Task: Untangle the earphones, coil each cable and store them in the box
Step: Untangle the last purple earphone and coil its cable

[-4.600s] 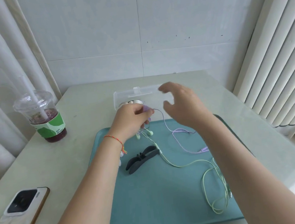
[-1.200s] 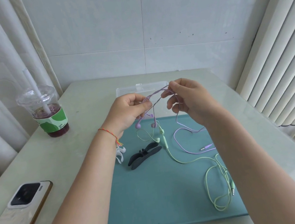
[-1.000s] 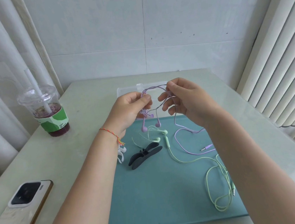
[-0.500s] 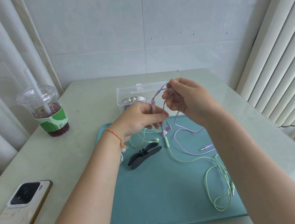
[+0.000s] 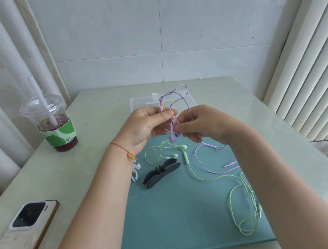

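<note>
- Pale green tabletop [image 5: 101, 119] against white tiles carries a teal rectangular mat [image 5: 169, 216].
- Left hand [image 5: 143, 126] and right hand [image 5: 204, 124] both pinch the lilac wired earphones [image 5: 173, 136] above the mat, loops raised before the clear plastic box [image 5: 136, 104].
- Mint-green wired earphones [image 5: 186, 158] lie on the mat.
- Clear plastic cup [image 5: 54, 124] bears a green sleeve; its small print is unreadable.

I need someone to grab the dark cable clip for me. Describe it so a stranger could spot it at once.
Start at the teal mat in the middle of the table. Near its far-left corner, just right of the left forearm, lies the clip. It is the only dark grey, winged piece there; the white clip beside it is pale, and the green earphones are thin cable.
</note>
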The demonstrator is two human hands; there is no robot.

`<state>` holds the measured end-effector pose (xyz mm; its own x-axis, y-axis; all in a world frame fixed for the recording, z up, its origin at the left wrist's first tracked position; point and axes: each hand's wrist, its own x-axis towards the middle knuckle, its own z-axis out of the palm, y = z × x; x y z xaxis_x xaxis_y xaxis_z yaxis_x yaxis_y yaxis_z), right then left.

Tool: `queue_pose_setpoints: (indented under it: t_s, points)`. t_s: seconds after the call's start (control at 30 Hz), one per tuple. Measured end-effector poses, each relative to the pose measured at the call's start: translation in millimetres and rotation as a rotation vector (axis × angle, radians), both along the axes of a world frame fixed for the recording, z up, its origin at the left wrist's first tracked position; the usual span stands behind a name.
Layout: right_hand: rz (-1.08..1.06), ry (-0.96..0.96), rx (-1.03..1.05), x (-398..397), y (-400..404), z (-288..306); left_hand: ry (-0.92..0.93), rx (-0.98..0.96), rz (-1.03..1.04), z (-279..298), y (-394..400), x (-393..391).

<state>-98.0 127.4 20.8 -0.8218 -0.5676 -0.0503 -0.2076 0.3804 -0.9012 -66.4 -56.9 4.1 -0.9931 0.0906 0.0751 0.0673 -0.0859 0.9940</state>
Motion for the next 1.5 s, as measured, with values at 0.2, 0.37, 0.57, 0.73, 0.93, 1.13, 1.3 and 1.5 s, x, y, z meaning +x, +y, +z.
queue_pose_setpoints:
  t_s: [0.2, 0.37, 0.57, 0.73, 0.93, 1.13, 1.3, 1.5]
  points:
    - [-0.140, -0.018, -0.295, -4.1, -1.3, 0.6, -0.005, 0.044, -0.006, 2.4, 1.0, 1.2]
    - [-0.165, -0.041, -0.409, -2.6, -3.2, 1.7, -0.015, 0.038, -0.028, 1.3, 5.8, 0.9]
    - [-0.143, -0.150, -0.495, -3.6, -3.7, -0.7, -0.021, 0.062, -0.043, 2.3, 7.4, 1.6]
    - [-0.116, -0.209, -0.490, -2.8, -4.1, -0.8, -0.014, 0.015, 0.004, 1.4, 7.1, 1.0]
    - [-0.119, -0.192, -0.410, 0.4, -4.9, 2.6, 0.011, -0.101, 0.126, -0.6, 7.7, 0.1]
    - [-0.245, -0.095, -0.407, -1.7, -9.0, -2.2, -0.003, -0.104, 0.140, 1.9, 10.0, 1.9]
    - [-0.193, -0.076, -0.398, -3.3, -5.3, -0.9, -0.047, 0.060, 0.041, 4.9, 7.3, 4.2]
    - [0.039, -0.149, -0.353, -4.5, 4.7, 2.5, -0.064, 0.158, -0.028, 3.9, -0.6, 1.8]
